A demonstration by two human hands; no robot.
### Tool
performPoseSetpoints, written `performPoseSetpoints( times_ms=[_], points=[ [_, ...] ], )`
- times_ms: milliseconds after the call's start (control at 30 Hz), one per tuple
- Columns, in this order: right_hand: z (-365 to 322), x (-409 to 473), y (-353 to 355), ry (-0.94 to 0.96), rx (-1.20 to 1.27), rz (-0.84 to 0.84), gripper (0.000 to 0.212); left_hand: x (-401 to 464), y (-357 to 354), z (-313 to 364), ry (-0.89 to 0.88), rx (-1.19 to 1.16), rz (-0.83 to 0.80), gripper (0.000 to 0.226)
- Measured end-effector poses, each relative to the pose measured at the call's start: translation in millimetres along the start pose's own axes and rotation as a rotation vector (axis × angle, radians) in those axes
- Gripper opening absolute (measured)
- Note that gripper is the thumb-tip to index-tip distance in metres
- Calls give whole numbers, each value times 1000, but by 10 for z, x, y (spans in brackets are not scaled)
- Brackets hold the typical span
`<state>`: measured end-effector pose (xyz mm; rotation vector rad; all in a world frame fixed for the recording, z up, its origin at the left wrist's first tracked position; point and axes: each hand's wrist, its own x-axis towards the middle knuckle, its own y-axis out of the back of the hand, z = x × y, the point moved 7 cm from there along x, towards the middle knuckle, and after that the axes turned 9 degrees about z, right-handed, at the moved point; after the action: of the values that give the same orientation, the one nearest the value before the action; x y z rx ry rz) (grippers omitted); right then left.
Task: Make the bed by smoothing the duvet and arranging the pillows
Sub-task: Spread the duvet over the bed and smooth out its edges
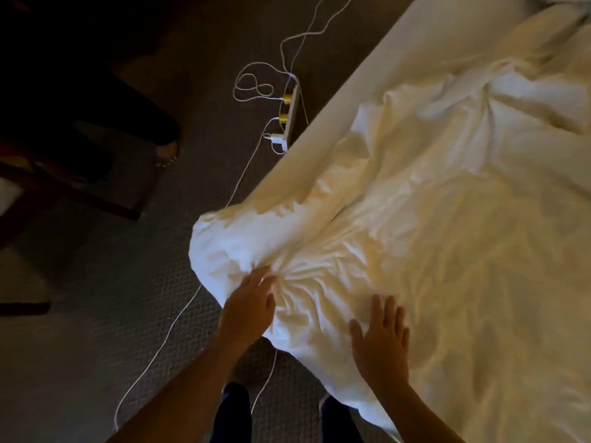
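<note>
The white duvet (pixel 431 219) lies crumpled over the bed (pixel 377 62), its near-left corner bulging past the mattress edge and sagging toward the carpet (pixel 80 314). The left hand (pixel 248 310) presses into that corner, fingertips sunk where creases radiate; whether its grip pinches cloth or only pushes I cannot tell. The right hand (pixel 380 338) lies flat on the duvet just to the right, fingers spread, gripping nothing. To do this step well, I would anchor with the flat palm and draw the bunched corner outward and down, then sweep both palms toward the far end so folds run out, not pile up. The duvet's long axis runs from this near corner toward the far right. On the floor, a power strip (pixel 291 113) and white cords (pixel 166 340) trail close underfoot, a snag risk
</note>
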<state>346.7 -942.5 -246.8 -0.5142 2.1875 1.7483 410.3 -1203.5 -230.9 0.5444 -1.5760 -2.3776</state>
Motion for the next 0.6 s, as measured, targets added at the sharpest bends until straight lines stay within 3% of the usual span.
performPoseSetpoints(
  times_ms=[100, 167, 233, 433, 600],
  points=[
    [-542, -38, 128, 92, 136, 34, 71, 428, 535, -103, 156, -236, 215, 28],
    [-873, -45, 139, 125, 224, 69, 70, 747, 863, -247, 158, -320, 370, 24],
    [-1123, -23, 112, 99, 281, 89, 70, 1028, 1029, -379, 128, -388, 412, 24],
    [-1979, -144, 5, -4, 498, 164, 65, 1474, 846, -816, -14, -308, 48, 37],
    [-2505, -216, 145, 1, 639, 202, 60, 1620, 685, -930, 1, -332, -247, 56]
  ],
)
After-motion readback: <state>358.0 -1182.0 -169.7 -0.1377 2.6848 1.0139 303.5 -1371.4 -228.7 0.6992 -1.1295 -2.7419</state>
